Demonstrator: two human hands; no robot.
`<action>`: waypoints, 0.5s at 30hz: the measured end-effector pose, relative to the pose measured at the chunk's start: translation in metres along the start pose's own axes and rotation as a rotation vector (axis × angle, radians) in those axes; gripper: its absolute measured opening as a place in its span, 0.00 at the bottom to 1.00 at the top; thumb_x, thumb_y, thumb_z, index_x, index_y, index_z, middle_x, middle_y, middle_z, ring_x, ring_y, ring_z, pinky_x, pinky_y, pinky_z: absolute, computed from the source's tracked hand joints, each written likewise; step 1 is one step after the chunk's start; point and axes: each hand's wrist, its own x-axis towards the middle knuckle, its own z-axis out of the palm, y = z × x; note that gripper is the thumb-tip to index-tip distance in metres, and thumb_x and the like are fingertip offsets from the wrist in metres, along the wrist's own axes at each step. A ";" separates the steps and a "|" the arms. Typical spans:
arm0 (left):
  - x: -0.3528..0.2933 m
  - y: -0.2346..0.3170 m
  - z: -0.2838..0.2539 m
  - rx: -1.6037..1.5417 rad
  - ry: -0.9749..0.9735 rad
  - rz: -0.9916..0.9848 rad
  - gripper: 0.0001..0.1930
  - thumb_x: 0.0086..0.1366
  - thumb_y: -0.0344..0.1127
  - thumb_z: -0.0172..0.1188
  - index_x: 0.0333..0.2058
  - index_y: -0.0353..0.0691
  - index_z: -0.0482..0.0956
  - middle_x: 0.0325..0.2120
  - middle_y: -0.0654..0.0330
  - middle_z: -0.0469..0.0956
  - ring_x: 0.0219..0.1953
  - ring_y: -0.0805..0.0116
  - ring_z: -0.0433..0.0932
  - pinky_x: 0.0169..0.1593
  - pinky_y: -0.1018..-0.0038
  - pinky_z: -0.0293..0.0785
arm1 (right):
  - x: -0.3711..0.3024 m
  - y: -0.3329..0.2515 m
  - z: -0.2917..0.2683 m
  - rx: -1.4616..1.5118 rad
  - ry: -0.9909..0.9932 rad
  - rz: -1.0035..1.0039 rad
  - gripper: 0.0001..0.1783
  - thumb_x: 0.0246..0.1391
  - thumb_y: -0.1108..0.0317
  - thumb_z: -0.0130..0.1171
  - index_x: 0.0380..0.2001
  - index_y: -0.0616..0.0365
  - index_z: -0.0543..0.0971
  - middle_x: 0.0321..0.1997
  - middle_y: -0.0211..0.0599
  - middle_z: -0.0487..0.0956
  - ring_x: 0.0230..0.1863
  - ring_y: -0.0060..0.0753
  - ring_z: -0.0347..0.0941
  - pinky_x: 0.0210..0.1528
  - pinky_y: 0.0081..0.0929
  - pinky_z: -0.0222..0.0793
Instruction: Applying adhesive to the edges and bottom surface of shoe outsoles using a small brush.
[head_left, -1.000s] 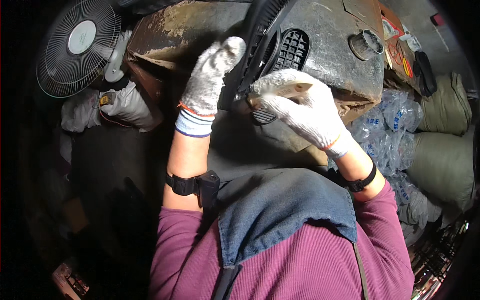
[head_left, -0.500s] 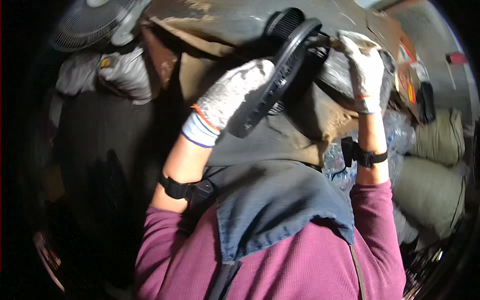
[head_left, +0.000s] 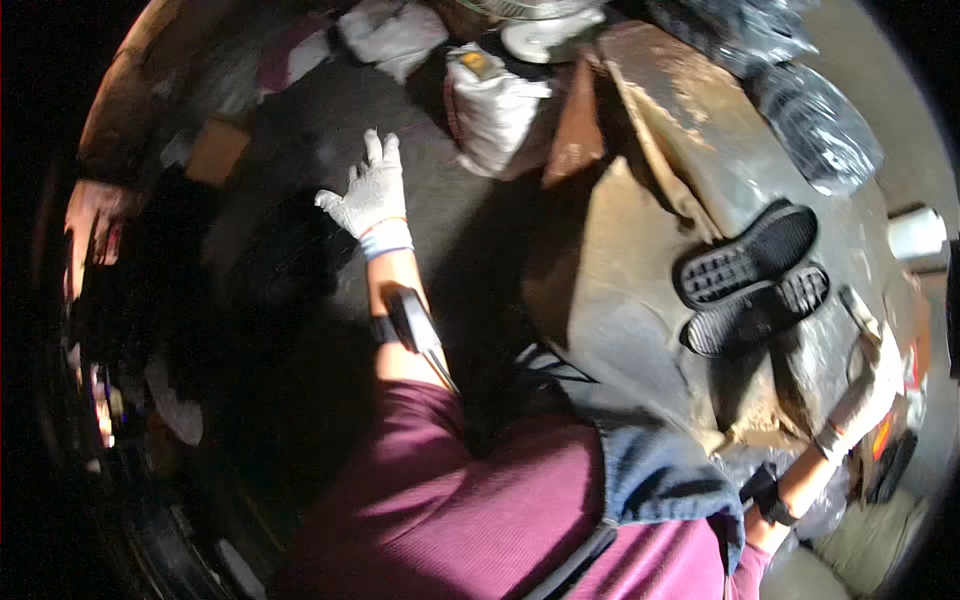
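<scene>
My left hand (head_left: pixel 370 195), in a white knit glove, reaches out over the dark floor. Its fingers are spread and nothing is in them. Two black shoe soles lie side by side on the worn work surface to the right: the upper sole (head_left: pixel 752 258) and the lower sole (head_left: pixel 757 314), treads partly showing. My right hand (head_left: pixel 872 378), gloved as well, is just right of the soles, apart from them. Its fingers are closed round a short, slim tool (head_left: pixel 858 308) that points up toward the soles; its exact kind is unclear.
White sacks (head_left: pixel 497 110) stand on the floor beyond my left hand, near a fan base (head_left: pixel 550 38). Black plastic-wrapped bundles (head_left: pixel 815 125) rest at the far right. A white roll (head_left: pixel 916 233) is at the right edge, and a cardboard piece (head_left: pixel 217 150) lies far left.
My left hand has let go of the black sole and swung left, its fingers now spread. The soles lie on the work surface. My view has turned left.
</scene>
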 end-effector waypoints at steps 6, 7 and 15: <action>-0.044 -0.161 -0.099 0.586 -0.281 -0.902 0.32 0.80 0.54 0.47 0.71 0.37 0.65 0.73 0.49 0.62 0.75 0.50 0.59 0.78 0.49 0.54 | -0.019 0.090 0.029 -0.344 0.269 -0.202 0.18 0.70 0.64 0.51 0.51 0.65 0.83 0.46 0.45 0.86 0.49 0.43 0.80 0.57 0.38 0.73; -0.078 -0.194 -0.098 1.041 -0.646 -0.652 0.23 0.76 0.45 0.54 0.62 0.37 0.74 0.64 0.49 0.71 0.68 0.52 0.67 0.73 0.56 0.63 | -0.001 0.058 0.024 -0.222 0.176 -0.165 0.19 0.69 0.62 0.52 0.49 0.66 0.83 0.47 0.46 0.86 0.50 0.42 0.80 0.57 0.36 0.73; -0.222 -0.310 -0.076 2.132 -1.594 -0.017 0.29 0.70 0.52 0.63 0.58 0.34 0.76 0.52 0.41 0.82 0.54 0.41 0.80 0.58 0.52 0.76 | 0.016 0.105 -0.068 -0.638 0.314 -0.285 0.11 0.64 0.70 0.60 0.47 0.55 0.84 0.46 0.36 0.87 0.44 0.44 0.82 0.55 0.37 0.77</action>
